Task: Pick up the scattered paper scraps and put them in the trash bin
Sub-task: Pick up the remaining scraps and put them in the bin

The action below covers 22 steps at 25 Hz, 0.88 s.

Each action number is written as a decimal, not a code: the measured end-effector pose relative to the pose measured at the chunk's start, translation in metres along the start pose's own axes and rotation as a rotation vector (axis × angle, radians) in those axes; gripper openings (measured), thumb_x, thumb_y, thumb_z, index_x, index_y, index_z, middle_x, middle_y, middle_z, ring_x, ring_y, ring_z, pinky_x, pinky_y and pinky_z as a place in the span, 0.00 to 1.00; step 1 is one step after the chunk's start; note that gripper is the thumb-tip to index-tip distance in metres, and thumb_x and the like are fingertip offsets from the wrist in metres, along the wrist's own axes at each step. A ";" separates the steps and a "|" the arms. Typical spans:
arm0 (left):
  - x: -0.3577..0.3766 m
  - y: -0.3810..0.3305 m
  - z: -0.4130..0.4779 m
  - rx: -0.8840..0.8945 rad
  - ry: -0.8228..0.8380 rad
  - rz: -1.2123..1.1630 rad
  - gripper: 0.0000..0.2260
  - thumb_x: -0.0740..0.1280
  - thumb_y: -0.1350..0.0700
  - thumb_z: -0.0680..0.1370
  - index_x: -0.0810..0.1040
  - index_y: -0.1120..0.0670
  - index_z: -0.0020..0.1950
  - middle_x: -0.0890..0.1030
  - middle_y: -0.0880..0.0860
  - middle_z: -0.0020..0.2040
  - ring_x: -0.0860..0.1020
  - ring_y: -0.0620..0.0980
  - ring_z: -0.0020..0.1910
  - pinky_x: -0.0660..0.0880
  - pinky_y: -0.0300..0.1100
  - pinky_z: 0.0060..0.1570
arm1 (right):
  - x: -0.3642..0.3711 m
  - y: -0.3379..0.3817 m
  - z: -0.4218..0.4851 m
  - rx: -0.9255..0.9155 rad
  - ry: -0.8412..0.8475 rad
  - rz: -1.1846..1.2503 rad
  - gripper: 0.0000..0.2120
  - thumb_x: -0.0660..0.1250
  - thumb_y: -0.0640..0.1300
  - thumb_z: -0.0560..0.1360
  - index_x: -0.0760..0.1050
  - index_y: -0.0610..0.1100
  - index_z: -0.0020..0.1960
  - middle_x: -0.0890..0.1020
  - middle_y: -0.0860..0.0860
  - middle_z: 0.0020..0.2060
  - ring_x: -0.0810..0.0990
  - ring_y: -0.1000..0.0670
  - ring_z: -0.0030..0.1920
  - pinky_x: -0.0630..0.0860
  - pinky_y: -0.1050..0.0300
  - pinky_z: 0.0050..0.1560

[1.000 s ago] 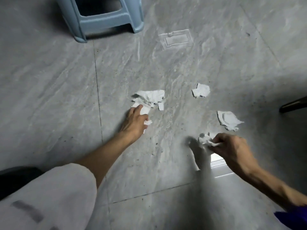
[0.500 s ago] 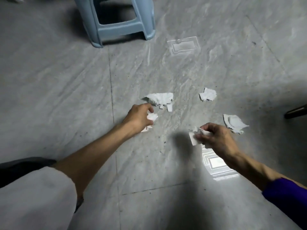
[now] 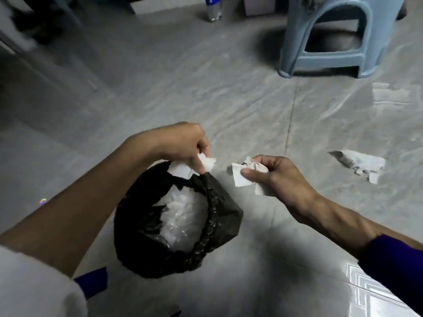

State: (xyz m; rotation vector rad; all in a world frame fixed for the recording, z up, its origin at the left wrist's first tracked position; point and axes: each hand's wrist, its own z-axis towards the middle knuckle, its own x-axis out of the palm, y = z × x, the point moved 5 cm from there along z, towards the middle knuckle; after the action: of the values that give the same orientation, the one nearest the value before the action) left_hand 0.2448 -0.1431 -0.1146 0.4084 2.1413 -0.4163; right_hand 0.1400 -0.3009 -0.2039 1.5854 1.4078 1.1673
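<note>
Both hands now over trash bin (image 3: pixel 219 216) | left hand (image 3: pixel 183 145), right hand (image 3: pixel 277 177) each gripping scraps

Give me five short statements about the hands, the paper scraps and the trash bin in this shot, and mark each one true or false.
1. The left hand holds a paper scrap over the far rim of the trash bin. True.
2. The right hand is empty. False: its grip is closed on a crumpled scrap.
3. The bin is lined with a black bag. True.
4. The bin is empty inside. False: white crumpled material already lies in it.
5. No scrap is left on the floor. False: one torn scrap lies on the tiles to the right, in front of the blue plastic stool.
</note>
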 end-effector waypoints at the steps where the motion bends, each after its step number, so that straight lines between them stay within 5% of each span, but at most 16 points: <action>1: 0.009 0.025 -0.012 -0.053 0.031 0.019 0.10 0.79 0.51 0.60 0.79 0.44 0.34 0.75 0.41 0.29 0.72 0.39 0.30 0.65 0.37 0.30 | 0.024 0.005 0.003 -0.003 0.042 -0.008 0.04 0.73 0.39 0.72 0.81 0.44 0.38 0.81 0.53 0.29 0.76 0.56 0.27 0.71 0.67 0.28; 6: 0.071 0.111 -0.046 -0.289 0.132 -0.051 0.19 0.79 0.55 0.63 0.81 0.48 0.52 0.78 0.46 0.42 0.77 0.48 0.44 0.73 0.41 0.43 | 0.098 -0.005 0.020 0.045 0.168 -0.287 0.03 0.74 0.43 0.71 0.82 0.45 0.43 0.84 0.52 0.35 0.80 0.53 0.35 0.76 0.57 0.39; 10: 0.073 0.129 -0.049 -0.331 0.007 -0.080 0.22 0.75 0.61 0.66 0.77 0.48 0.58 0.79 0.49 0.52 0.77 0.50 0.49 0.76 0.45 0.50 | 0.118 -0.019 0.023 0.112 0.321 -0.367 0.27 0.73 0.47 0.72 0.71 0.47 0.69 0.81 0.51 0.59 0.80 0.53 0.59 0.73 0.55 0.66; 12: 0.057 0.116 -0.044 -0.291 -0.190 -0.183 0.17 0.69 0.64 0.67 0.79 0.49 0.54 0.81 0.50 0.50 0.78 0.50 0.47 0.76 0.44 0.49 | 0.109 -0.011 0.023 0.002 0.251 -0.398 0.21 0.70 0.43 0.75 0.74 0.48 0.67 0.82 0.53 0.58 0.81 0.53 0.57 0.74 0.60 0.63; 15: 0.039 0.079 -0.025 -0.211 -0.353 -0.306 0.13 0.65 0.63 0.70 0.80 0.51 0.51 0.82 0.48 0.44 0.78 0.45 0.41 0.73 0.36 0.40 | 0.063 -0.004 0.027 -0.072 0.017 -0.386 0.09 0.66 0.38 0.75 0.82 0.48 0.49 0.86 0.51 0.43 0.84 0.47 0.45 0.79 0.53 0.49; 20: 0.034 -0.029 0.045 0.021 -0.349 -0.346 0.11 0.67 0.58 0.71 0.79 0.51 0.53 0.81 0.48 0.46 0.76 0.42 0.36 0.72 0.36 0.39 | -0.100 -0.046 0.010 0.105 -0.342 -0.421 0.06 0.68 0.37 0.73 0.81 0.47 0.43 0.83 0.49 0.37 0.78 0.52 0.32 0.70 0.69 0.28; 22: 0.043 -0.088 0.076 0.131 -0.290 -0.276 0.12 0.68 0.55 0.72 0.77 0.48 0.55 0.80 0.47 0.50 0.77 0.45 0.40 0.75 0.42 0.44 | -0.187 -0.072 -0.027 0.218 -0.500 -0.586 0.04 0.70 0.40 0.71 0.81 0.47 0.44 0.85 0.48 0.37 0.80 0.53 0.30 0.72 0.68 0.28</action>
State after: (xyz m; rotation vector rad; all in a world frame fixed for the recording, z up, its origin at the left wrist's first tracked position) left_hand 0.2368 -0.2490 -0.1794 0.1143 1.8957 -0.7300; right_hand 0.0892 -0.4758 -0.2932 1.3333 1.5292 0.2585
